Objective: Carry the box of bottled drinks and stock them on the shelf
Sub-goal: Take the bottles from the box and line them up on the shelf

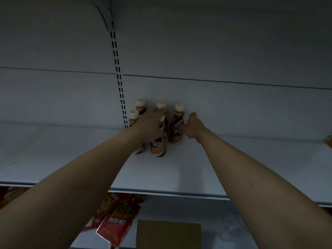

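Clearly the main risk is a toppling row: the tan-labelled plastic coffee bottles with cream caps [158,147] stand packed close at the back of the white metal shelf [233,159], so a sideways nudge from either wrist could knock one into its neighbours. Dim light makes the gaps hard to judge, too.

The left hand [150,125] reaches in from seven o'clock and curls over the front bottle's shoulder, fingers wrapped round its neck, hiding the cap. The right hand [192,127], coming from five o'clock, grips the body of the rightmost bottle [177,129], thumb raised towards twelve o'clock. Two more capped bottles [133,116] stand at ten o'clock of the left hand. The brown cardboard box [168,234] sits below, at six o'clock, beside red snack packets [115,223].
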A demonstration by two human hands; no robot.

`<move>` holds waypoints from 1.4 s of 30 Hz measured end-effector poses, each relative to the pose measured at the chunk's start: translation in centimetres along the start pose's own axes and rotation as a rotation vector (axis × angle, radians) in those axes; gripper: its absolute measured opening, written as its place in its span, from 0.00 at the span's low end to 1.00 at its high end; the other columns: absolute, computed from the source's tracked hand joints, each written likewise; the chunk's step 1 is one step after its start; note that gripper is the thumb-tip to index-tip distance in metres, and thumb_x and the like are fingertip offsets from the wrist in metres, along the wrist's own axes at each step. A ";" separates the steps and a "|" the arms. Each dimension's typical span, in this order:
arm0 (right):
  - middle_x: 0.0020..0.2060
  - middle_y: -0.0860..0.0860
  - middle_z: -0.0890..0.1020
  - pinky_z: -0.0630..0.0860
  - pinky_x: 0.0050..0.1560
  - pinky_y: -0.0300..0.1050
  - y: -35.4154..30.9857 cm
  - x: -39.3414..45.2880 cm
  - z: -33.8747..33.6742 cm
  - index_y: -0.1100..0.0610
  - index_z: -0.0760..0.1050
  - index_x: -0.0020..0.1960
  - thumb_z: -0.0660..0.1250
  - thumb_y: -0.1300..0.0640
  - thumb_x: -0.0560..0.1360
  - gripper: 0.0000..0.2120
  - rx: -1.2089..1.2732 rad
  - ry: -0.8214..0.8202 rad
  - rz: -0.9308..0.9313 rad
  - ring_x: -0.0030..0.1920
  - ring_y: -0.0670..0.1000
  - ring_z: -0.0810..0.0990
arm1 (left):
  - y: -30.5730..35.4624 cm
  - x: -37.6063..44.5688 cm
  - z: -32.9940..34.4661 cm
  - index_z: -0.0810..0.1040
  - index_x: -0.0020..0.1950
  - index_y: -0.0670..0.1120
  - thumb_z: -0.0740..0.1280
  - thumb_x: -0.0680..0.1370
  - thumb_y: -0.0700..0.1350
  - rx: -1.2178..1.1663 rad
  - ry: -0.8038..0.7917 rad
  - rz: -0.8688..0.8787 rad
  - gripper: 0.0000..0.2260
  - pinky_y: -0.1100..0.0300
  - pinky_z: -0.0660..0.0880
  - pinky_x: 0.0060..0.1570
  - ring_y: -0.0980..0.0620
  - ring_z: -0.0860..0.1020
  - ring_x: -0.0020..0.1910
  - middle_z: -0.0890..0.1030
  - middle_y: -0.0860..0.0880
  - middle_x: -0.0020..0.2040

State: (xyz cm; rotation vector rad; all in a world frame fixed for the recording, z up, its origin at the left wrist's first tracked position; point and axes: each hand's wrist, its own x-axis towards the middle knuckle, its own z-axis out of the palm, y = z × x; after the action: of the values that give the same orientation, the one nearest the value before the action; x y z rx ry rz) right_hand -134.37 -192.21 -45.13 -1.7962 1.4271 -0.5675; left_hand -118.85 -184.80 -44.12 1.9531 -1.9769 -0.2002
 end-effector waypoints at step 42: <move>0.49 0.58 0.83 0.78 0.49 0.52 25.7 -24.8 10.8 0.56 0.75 0.50 0.65 0.53 0.75 0.07 -0.274 -0.325 0.266 0.49 0.60 0.82 | 6.6 -28.9 27.9 0.79 0.50 0.46 0.64 0.77 0.43 -0.447 -0.574 -0.317 0.05 0.56 0.77 0.40 0.47 0.81 0.45 0.82 0.47 0.46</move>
State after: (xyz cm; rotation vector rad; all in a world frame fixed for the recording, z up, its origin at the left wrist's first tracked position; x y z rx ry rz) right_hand -149.14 -167.67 -69.14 -1.7653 1.5316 0.0602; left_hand -135.01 -159.99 -72.03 2.0194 -1.6831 -1.2876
